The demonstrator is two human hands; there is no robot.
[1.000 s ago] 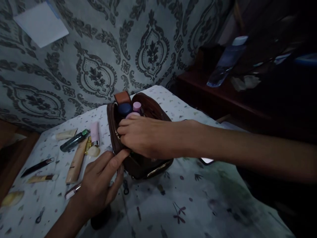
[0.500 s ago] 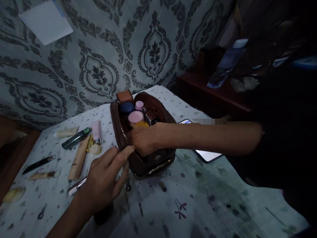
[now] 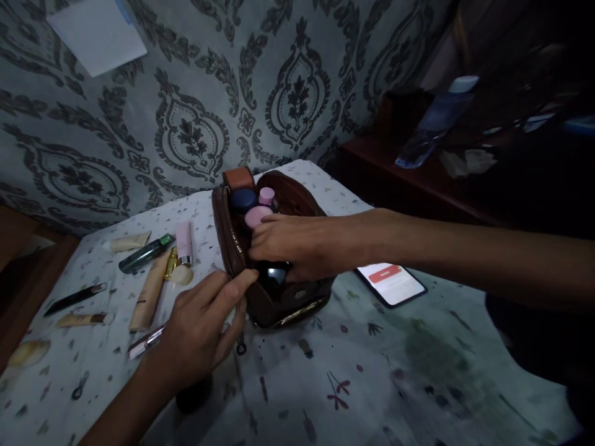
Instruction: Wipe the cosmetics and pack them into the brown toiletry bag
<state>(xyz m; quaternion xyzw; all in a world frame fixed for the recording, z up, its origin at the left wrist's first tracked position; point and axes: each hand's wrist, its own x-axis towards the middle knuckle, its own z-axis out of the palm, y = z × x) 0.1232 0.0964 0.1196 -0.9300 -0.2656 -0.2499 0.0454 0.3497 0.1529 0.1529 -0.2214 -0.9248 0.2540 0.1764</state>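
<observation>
A brown zip bag [image 3: 227, 241] stands unzipped on the patterned sheet. My left hand [image 3: 202, 322] pinches its near left rim between thumb and fingers. Inside the bag's mouth, my right hand [image 3: 307, 244] is curled over a dark, glossy object [image 3: 273, 274], whose kind I cannot make out. Past my right fingers, a pink round lid [image 3: 257, 217], a dark blue round lid [image 3: 243, 200] and a small pink cap [image 3: 266, 196] show in the bag. My right hand and forearm hide the rest of the contents.
Left of the bag lie a pink tube [image 3: 184, 241], a green bottle [image 3: 145, 254], a beige tube [image 3: 149, 294] and several other cosmetics. A lit phone [image 3: 395, 286] rests to the right. Beyond it, a clear bottle [image 3: 434, 124] is on a dark red surface [image 3: 372, 153].
My right hand has risen slightly and turned within the bag, and the dark glossy object now shows under its fingers. The yellow item is now covered. More of the phone shows. My left hand keeps its hold.
</observation>
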